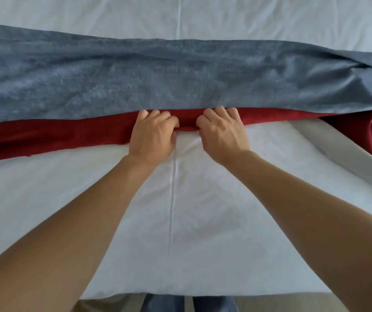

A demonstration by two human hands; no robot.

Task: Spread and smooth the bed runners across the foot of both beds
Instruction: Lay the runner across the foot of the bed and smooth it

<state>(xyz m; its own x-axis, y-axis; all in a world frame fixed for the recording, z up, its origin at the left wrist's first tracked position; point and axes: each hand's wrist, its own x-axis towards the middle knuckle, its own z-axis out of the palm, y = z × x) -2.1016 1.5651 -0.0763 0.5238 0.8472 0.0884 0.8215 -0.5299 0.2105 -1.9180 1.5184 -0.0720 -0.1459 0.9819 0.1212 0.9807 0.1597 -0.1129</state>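
A bed runner lies across the white bed (67, 210). Its top face is grey-blue (135, 77) and its red face (52, 136) shows along the near edge. At the right end it is folded and bunched over the bed's side. My left hand (153, 136) and my right hand (222, 134) sit side by side at the middle of the near edge. Both pinch the red edge, with fingertips curled under the grey-blue layer and a small red fold raised between them.
White sheet with a centre seam (172, 199) runs toward me. More white bedding (248, 16) lies beyond the runner. The bed's right side (349, 158) drops away at the right. My legs in jeans (164, 304) stand at the foot edge.
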